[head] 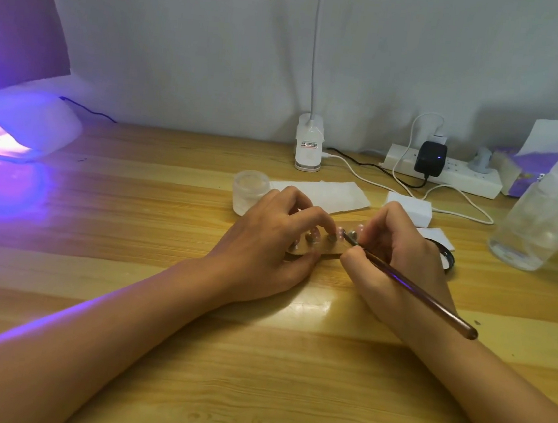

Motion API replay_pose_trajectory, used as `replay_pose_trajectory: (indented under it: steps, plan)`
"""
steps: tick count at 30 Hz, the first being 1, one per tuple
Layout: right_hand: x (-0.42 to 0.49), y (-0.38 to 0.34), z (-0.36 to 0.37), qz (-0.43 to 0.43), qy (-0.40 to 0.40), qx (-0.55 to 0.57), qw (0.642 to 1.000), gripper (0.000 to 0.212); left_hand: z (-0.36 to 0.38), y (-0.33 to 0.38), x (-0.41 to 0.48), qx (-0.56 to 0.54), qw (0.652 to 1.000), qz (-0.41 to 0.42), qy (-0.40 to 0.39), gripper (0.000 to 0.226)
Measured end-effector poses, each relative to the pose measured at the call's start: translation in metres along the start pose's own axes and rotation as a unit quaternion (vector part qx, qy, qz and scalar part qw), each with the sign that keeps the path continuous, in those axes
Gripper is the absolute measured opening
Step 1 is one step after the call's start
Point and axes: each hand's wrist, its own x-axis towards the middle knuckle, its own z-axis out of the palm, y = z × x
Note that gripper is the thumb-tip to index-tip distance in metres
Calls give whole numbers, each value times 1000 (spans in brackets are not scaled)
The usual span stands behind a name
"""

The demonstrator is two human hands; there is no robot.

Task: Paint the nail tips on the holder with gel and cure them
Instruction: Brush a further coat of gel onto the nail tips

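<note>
A clear nail-tip holder (330, 252) lies on the wooden table (254, 364) in the middle, with several pale pink nail tips (340, 232) standing on it. My left hand (267, 244) grips the holder from the left, thumb at its front edge and fingers curled over the tips. My right hand (393, 254) holds a dark brown gel brush (414, 287) like a pen; its tip touches a nail tip near the holder's right end. The UV curing lamp (21, 125) glows purple at the far left.
A small clear jar (250, 191) and white wipes (327, 195) lie behind my hands. A black ring-shaped lid (446, 258) sits right of my right hand. A clear bottle (542, 218), a power strip (447, 170), cables, a desk lamp base (308, 147) and a tissue pack (530, 169) line the back right.
</note>
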Motion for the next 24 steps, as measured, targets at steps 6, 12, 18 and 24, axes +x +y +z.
replay_pose_trajectory:
  steps: [6,12,18,24]
  plan:
    - [0,-3,-2,-1,8,14,1000,14,0,0,0,0,1000,2,4,31]
    - [0,-6,-1,-39,33,-3,999,13,0,0,0,0,1000,0,0,31]
    - [-1,-2,-1,-40,34,13,999,12,0,-1,0,-1,1000,1,0,30]
    - [0,0,1,-39,12,1,999,10,0,-1,0,-7,1000,-1,3,29]
